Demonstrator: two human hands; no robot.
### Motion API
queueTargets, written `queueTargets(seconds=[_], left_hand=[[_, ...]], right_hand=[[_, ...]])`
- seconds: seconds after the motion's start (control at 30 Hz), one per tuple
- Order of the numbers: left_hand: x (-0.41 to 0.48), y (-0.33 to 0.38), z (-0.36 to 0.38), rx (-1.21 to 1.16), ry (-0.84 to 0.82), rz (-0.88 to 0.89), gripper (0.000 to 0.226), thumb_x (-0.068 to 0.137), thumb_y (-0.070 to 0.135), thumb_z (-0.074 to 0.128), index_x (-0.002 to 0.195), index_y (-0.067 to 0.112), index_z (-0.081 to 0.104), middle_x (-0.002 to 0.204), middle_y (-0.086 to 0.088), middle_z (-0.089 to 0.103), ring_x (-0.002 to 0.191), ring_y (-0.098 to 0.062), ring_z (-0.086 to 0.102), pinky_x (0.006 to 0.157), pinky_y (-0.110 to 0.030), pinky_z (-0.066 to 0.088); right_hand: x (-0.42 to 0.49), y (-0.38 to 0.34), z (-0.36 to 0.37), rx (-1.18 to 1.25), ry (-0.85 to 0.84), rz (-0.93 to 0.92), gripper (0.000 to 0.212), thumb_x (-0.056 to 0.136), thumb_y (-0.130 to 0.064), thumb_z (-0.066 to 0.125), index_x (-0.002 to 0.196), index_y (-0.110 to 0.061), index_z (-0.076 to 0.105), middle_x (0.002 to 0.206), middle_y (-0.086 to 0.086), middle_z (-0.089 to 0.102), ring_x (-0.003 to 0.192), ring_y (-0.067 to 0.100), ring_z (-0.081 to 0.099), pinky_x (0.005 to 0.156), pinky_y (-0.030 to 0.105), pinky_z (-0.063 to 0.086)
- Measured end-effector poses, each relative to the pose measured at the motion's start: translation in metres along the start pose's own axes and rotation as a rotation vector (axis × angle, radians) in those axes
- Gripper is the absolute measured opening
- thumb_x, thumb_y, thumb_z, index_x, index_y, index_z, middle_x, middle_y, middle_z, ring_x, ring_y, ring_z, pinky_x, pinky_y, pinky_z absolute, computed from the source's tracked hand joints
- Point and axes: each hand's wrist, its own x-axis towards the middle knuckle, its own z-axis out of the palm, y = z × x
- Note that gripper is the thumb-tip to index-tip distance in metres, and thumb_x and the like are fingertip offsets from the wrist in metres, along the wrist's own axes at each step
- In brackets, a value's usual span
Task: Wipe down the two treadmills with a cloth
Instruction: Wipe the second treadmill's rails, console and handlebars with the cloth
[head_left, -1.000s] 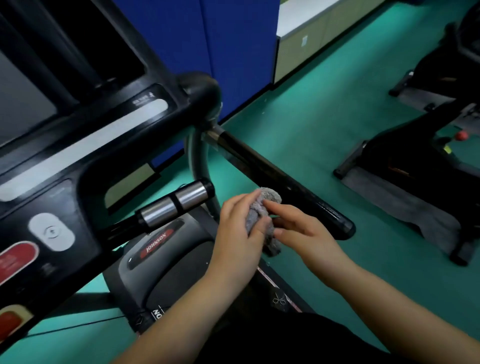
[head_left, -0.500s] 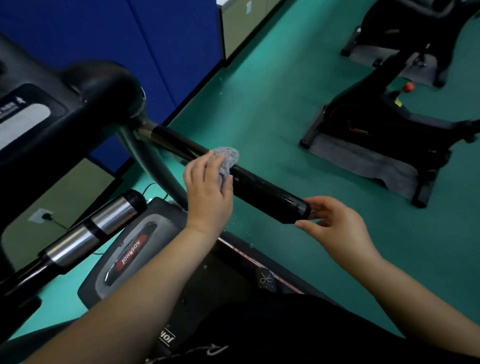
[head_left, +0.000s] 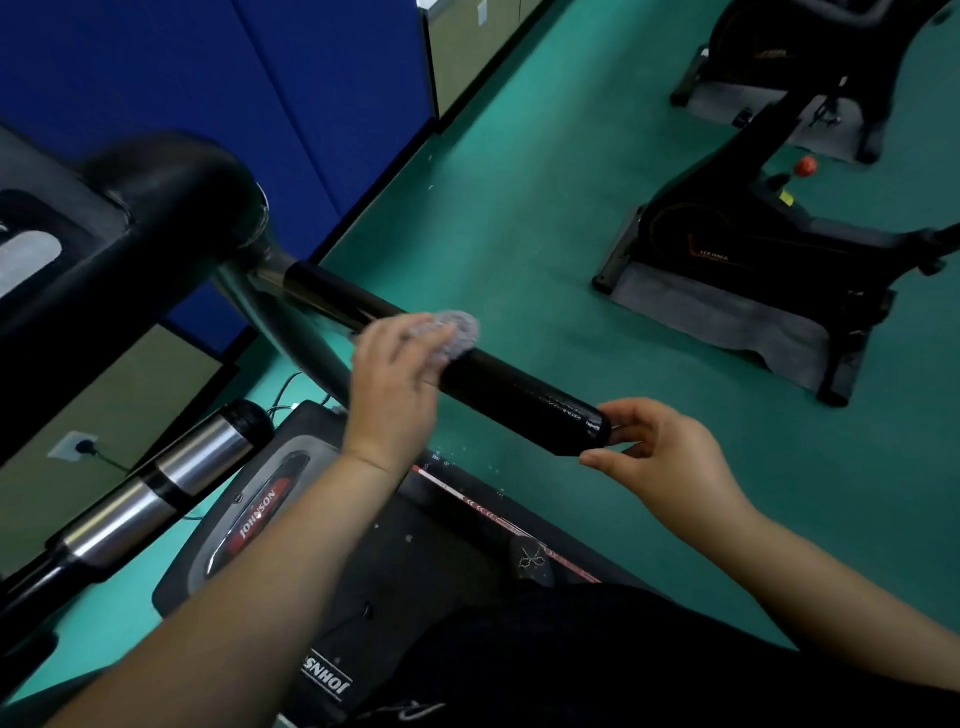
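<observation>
I stand on a black treadmill whose right handrail runs from the console down to the right. A small grey cloth is bunched under my left hand, which presses it onto the middle of the rail. My right hand curls loosely around the rail's free end, thumb below and fingers above, touching the end cap. The console fills the upper left. A chrome and black pulse grip juts out below it.
Green floor spreads to the right. Two black exercise bikes on grey mats stand at the upper right. A blue wall panel and a wall socket with a plug lie beyond the treadmill.
A second ago both hands held the cloth together near the rail. The left hand then took it onto the rail, while the right hand moved to the rail's end. The view shifted right.
</observation>
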Motion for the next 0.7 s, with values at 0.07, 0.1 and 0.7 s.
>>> queueTargets(seconds=[0.07,0.1,0.7], left_hand=[[-0.002,0.0,-0.003,-0.006,0.011,-0.104,0.026,0.092,0.013,0.054,0.112,0.015,0.069,0.116,-0.01,0.06,0.111,-0.031,0.05,0.106,-0.026,0.029],[-0.007,0.01,0.001,-0.027,0.001,-0.1,0.027,0.092,0.015,0.053,0.114,0.016,0.068,0.117,-0.01,0.058,0.113,-0.03,0.048,0.107,-0.025,0.026],[0.018,-0.035,-0.001,-0.14,0.246,-0.473,0.033,0.098,0.016,0.045,0.128,0.015,0.06,0.142,-0.008,0.044,0.131,-0.02,0.039,0.112,-0.021,0.025]], right_hand=[[0.0,0.0,0.0,0.004,-0.004,0.006,0.033,0.071,-0.021,0.083,0.09,-0.038,0.063,0.086,-0.014,0.07,0.065,-0.007,0.06,0.064,0.014,0.045],[0.0,-0.001,0.0,0.009,-0.001,0.008,0.034,0.07,-0.02,0.084,0.089,-0.038,0.062,0.086,-0.013,0.07,0.065,-0.008,0.059,0.065,0.015,0.045],[0.006,-0.007,-0.008,-0.079,-0.074,0.01,0.032,0.068,-0.024,0.085,0.087,-0.034,0.061,0.086,-0.016,0.068,0.066,-0.011,0.058,0.056,0.014,0.038]])
